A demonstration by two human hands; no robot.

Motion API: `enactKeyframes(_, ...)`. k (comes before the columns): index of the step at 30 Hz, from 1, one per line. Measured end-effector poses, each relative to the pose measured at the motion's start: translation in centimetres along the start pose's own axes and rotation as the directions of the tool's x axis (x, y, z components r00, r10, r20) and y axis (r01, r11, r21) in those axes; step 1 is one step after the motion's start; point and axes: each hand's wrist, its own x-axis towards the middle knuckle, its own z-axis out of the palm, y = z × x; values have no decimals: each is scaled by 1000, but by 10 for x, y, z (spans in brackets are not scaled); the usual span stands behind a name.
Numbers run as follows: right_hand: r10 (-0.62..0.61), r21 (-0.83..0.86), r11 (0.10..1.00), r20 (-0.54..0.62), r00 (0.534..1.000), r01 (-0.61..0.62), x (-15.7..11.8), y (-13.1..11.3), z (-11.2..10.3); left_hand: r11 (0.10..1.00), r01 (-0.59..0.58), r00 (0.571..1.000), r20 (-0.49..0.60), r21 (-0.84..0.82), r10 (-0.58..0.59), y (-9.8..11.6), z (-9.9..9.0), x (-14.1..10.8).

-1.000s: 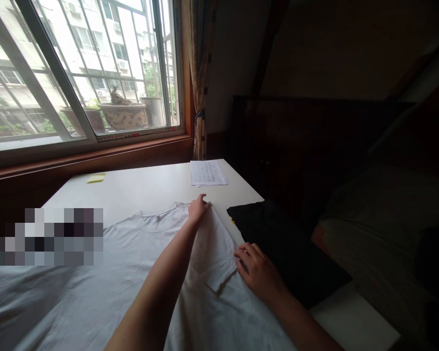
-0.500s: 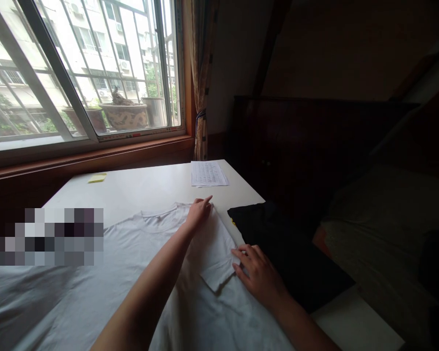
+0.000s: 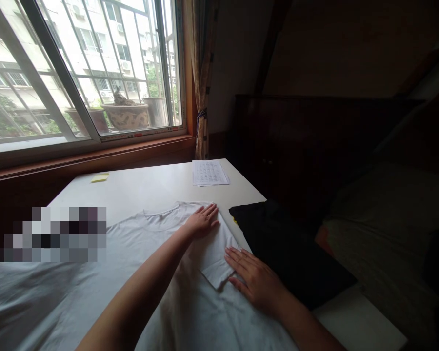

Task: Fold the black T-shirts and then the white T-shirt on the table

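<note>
A white T-shirt [image 3: 131, 253] lies spread over the table, its collar toward the window and one short sleeve out to the right. Flat on the cloth near the right shoulder rests my left hand [image 3: 202, 222], its fingers stretched out. My right hand [image 3: 254, 275] lies palm down at the edge of the sleeve, fingers extended over the fabric. Neither hand grips anything. Beside my right hand is a black cloth [image 3: 289, 256] with a small yellow mark at its edge. My left forearm hides part of the shirt's middle.
On the white table [image 3: 149, 183] are printed papers [image 3: 209, 173] at the far edge and a yellow sticky-note pad [image 3: 100, 178] at the left. A blurred-out patch covers the left side. Beyond stand a barred window [image 3: 131, 63] and a tied curtain [image 3: 202, 97].
My left hand has flattened, its fingers now spread over the shoulder of the shirt instead of bent with one pointing. My right hand has slid slightly left onto the sleeve and lies flatter.
</note>
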Motion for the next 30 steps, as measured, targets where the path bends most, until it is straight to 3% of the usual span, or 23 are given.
enactKeyframes(6, -3, 52, 999, -17, 1000, 4, 0, -3, -6, 999, 47, 999, 4, 8, -47, -7, 1, 18)
enactKeyframes(14, 6, 81, 997, -35, 999, -3, 1, -5, -7, 994, 108, 994, 4, 17, -108, -4, 2, 19)
enactKeyframes(22, -160, 235, 957, -68, 985, 171, 0, -15, -16, 980, 195, 981, -9, 45, -195, -2, 0, 15)
enactKeyframes(26, -159, 249, 954, -64, 985, 170, 0, -13, -14, 971, 222, 975, -40, 84, -219, -10, -11, -9)
enactKeyframes(30, -155, 272, 948, -48, 987, 162, -2, -11, -12, 964, 235, 972, -51, 124, -230, -32, -29, -72)
